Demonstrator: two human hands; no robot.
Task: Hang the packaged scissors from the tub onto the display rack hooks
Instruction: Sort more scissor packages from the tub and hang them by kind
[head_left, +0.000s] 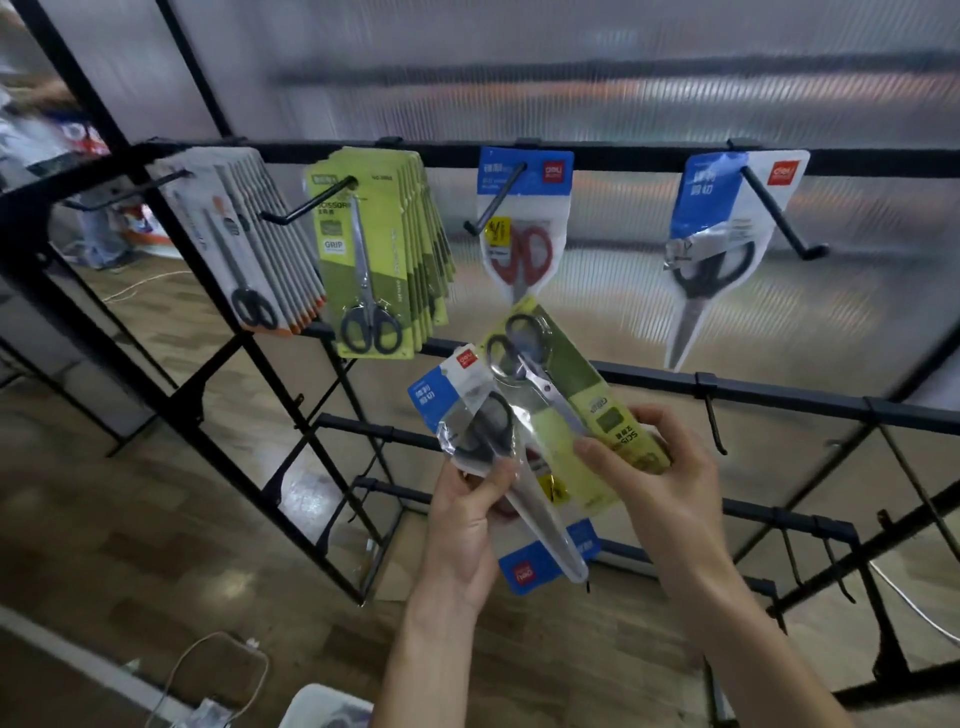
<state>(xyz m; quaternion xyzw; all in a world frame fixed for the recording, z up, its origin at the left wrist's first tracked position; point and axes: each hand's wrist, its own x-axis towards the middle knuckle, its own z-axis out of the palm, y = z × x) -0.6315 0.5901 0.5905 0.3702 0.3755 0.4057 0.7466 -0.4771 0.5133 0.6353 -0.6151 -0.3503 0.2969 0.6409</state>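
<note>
Packs fan upward from your left hand (462, 525); your right hand (660, 478) pinches the green pack (566, 395), its matching hook (306, 205) up-left.

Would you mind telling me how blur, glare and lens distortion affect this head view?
Head view: wide-angle bending bows the rack bars and splays the edges; the far left is smeared; glare streaks the translucent wall panel and shines on the clear packets in the left hand and right hand; the hanging green packs stay fairly sharp, though small print is unreadable.
</note>
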